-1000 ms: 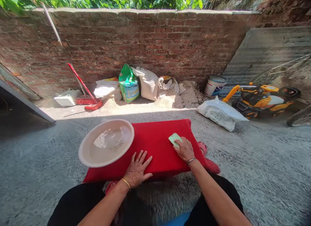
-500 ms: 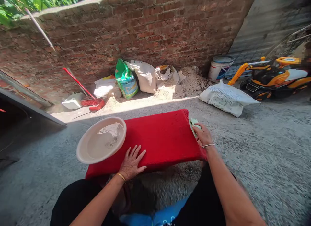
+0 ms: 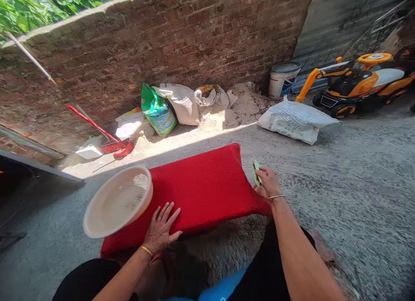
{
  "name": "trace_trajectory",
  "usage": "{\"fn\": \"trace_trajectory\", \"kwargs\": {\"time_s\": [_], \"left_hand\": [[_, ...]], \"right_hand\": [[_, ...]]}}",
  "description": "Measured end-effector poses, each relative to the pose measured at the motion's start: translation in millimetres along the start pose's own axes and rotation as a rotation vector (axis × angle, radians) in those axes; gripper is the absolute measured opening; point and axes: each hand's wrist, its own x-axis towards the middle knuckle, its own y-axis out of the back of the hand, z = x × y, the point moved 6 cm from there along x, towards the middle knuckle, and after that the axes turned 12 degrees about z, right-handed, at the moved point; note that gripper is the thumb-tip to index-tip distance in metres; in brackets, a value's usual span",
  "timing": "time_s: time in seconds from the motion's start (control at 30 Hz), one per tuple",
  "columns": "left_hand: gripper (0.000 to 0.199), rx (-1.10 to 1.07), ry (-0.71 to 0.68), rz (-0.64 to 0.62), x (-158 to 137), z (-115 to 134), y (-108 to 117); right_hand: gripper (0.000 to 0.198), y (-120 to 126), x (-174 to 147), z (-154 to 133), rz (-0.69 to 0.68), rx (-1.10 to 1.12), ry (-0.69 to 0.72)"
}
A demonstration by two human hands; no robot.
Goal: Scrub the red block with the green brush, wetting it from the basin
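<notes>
A red cloth (image 3: 197, 184) is spread over a low bench-like support in front of my knees. My left hand (image 3: 161, 229) lies on its near edge with fingers spread. Just left of that hand stands a pale plastic basin (image 3: 90, 221) holding water. Past the cloth's right end, my right hand (image 3: 268, 183) grips a light green scrub brush (image 3: 256, 173), its dark bristles showing to the left. The cloth's near right corner stretches out to below my right wrist; what lies under it there is hidden.
Along the brick wall (image 3: 194, 37) are several sacks, a green bag (image 3: 160, 115), a sand heap (image 3: 246, 102) and a bucket (image 3: 282, 83). A white sack (image 3: 296, 119) lies on the concrete. A toy excavator (image 3: 359, 87) stands right; a red broom (image 3: 94, 126) leans left.
The brush has come away from the cloth's right edge and turned so its bristles show. The cloth's near right corner looks more drawn out. My left hand stays flat; the view has shifted and tilted.
</notes>
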Motion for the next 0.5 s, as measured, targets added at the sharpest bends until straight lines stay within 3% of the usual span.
{"fn": "trace_trajectory", "kwargs": {"time_s": [0.1,0.2,0.3,0.4,0.5], "left_hand": [[0.069,0.022,-0.049,0.058,-2,-1,-2],[0.067,0.023,-0.058,0.07,-2,-2,-2],[0.066,0.028,-0.058,0.073,-1,-2,-2],[0.066,0.036,-0.07,0.074,-1,-2,-2],[0.069,0.041,-0.072,0.076,-1,-1,-2]], "right_hand": [[0.045,-22,-18,-3,-0.166,0.323,-0.219],[0.04,-31,-22,-3,-0.257,0.103,-0.157],[0.027,-19,-11,8,-0.198,-0.182,-0.095],[0.02,-5,-1,18,-0.133,-0.26,-0.076],[0.027,4,3,16,-0.067,-0.309,0.004]]}}
